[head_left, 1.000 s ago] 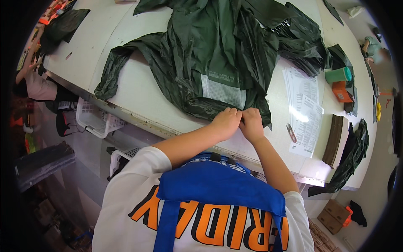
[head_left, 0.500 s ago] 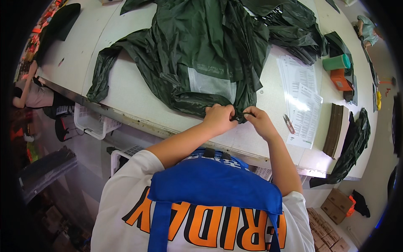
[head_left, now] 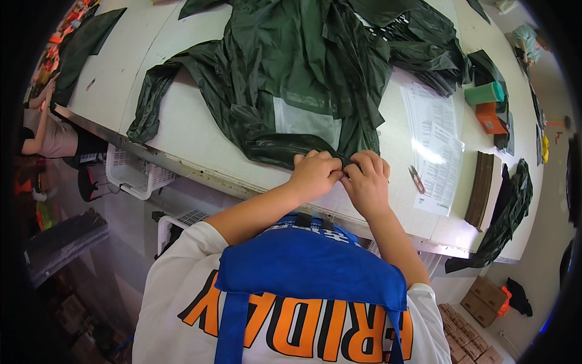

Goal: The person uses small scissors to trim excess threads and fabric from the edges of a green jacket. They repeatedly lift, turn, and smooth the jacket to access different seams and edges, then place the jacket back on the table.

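Note:
A dark green, shiny garment [head_left: 291, 60], like a raincoat, lies spread over the table, one sleeve stretched to the left. Near its lower edge a white mesh panel [head_left: 307, 121] shows. My left hand [head_left: 314, 175] is closed on the garment's hem by the table's front edge. Right beside it, my right hand [head_left: 368, 182] grips the same hem, fingers bent over the cloth. The fingertips of both hands almost meet, and what lies between them is hidden.
Right of the garment lie printed paper sheets [head_left: 433, 145] with small thread snips [head_left: 417, 179] on them. Farther right are a green cup [head_left: 484, 93], an orange box [head_left: 490, 118] and a brown cardboard stack [head_left: 481, 189]. Another person [head_left: 51, 133] is at the far left; white baskets [head_left: 136, 176] sit below the table edge.
My right hand has turned over and moved slightly left, its fingers now lying over the hem beside my left hand. The left hand keeps its hold in nearly the same place.

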`<action>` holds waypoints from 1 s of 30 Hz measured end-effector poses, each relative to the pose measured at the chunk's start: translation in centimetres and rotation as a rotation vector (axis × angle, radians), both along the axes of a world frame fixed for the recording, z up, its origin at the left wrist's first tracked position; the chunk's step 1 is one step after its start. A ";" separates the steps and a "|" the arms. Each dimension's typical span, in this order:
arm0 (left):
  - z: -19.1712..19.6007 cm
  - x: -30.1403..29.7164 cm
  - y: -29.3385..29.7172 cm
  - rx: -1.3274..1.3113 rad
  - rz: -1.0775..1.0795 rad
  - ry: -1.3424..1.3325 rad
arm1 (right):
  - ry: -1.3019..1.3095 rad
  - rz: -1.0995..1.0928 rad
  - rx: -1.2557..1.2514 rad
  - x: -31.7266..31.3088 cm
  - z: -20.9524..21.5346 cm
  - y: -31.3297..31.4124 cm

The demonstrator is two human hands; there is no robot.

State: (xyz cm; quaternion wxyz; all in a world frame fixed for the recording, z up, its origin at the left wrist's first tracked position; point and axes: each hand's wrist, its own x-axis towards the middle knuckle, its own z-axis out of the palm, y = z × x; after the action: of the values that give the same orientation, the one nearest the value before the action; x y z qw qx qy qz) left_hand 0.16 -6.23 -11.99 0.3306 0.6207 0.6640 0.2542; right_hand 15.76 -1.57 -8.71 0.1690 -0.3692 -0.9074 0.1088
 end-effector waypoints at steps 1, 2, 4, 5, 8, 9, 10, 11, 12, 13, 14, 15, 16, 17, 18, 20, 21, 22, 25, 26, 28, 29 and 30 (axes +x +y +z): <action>0.2 0.2 -0.1 0.030 0.023 0.030 | -0.031 0.013 0.031 0.2 -0.6 -0.1; 0.4 0.1 -0.2 0.057 0.048 0.065 | -0.020 0.020 0.029 0.2 -0.5 -0.2; 0.8 -0.4 -0.3 0.140 0.070 0.117 | -0.004 0.000 0.033 0.6 -0.4 -0.2; 0.9 -0.6 -0.3 0.183 0.080 0.141 | 0.003 -0.011 0.037 0.8 -0.3 -0.2; 1.3 -1.2 -0.9 0.226 0.101 0.171 | 0.015 0.018 0.064 0.6 0.1 -0.5; 1.3 -1.2 -1.1 0.225 0.113 0.166 | 0.019 0.032 0.075 0.6 0.2 -0.6; 1.4 -1.3 -1.2 0.224 0.124 0.160 | 0.025 0.034 0.085 0.6 0.1 -0.7; 1.4 -1.3 -1.4 0.224 0.136 0.154 | 0.031 0.035 0.094 0.5 0.0 -0.8; 1.5 -1.3 -1.4 0.230 0.127 0.168 | 0.038 0.036 0.104 0.4 -0.2 -0.8; 1.7 -1.4 -1.5 0.236 0.118 0.181 | 0.047 0.022 0.106 0.1 0.2 -0.8; 1.8 -1.3 -1.6 0.241 0.111 0.192 | 0.053 0.009 0.108 -0.3 1.0 -0.8; 1.9 -1.2 -1.7 0.277 0.092 0.202 | 0.060 -0.004 0.109 -0.7 1.4 -0.9; 2.0 -1.1 -1.8 0.314 0.073 0.212 | 0.052 0.010 0.128 -0.9 1.3 -1.0; 2.2 -1.1 -1.8 0.350 0.051 0.225 | 0.047 0.022 0.146 -1.3 1.4 -1.0; 2.2 -1.0 -1.9 0.348 0.054 0.218 | 0.042 0.035 0.165 -1.4 1.4 -1.1; 2.3 -0.9 -2.0 0.343 0.061 0.206 | 0.032 0.044 0.154 -1.2 1.1 -1.2; 2.4 -1.0 -2.0 0.330 0.084 0.207 | 0.027 0.049 0.148 -1.1 1.0 -1.2; 2.7 -1.1 -2.0 0.317 0.107 0.207 | 0.021 0.053 0.149 -1.1 1.0 -1.2; 2.6 -1.5 -2.1 0.330 0.155 0.198 | 0.013 0.067 0.149 -1.3 1.0 -1.1; 2.5 -1.5 -2.2 0.341 0.167 0.192 | 0.017 0.076 0.146 -1.3 0.9 -1.0; 2.6 -1.6 -2.4 0.330 0.177 0.183 | 0.026 0.090 0.134 -1.3 0.9 -0.9; 2.7 -1.7 -2.4 0.325 0.182 0.179 | 0.032 0.097 0.126 -1.3 1.0 -0.9; 2.7 -1.7 -2.4 0.336 0.178 0.181 | 0.038 0.104 0.118 -1.3 1.1 -0.9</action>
State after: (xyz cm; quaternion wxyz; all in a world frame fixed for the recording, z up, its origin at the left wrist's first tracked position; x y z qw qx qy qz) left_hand -1.52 -8.64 -9.29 0.1376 0.6264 0.6913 0.3328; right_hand 14.51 -2.43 -7.58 0.2016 -0.3091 -0.9267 0.0709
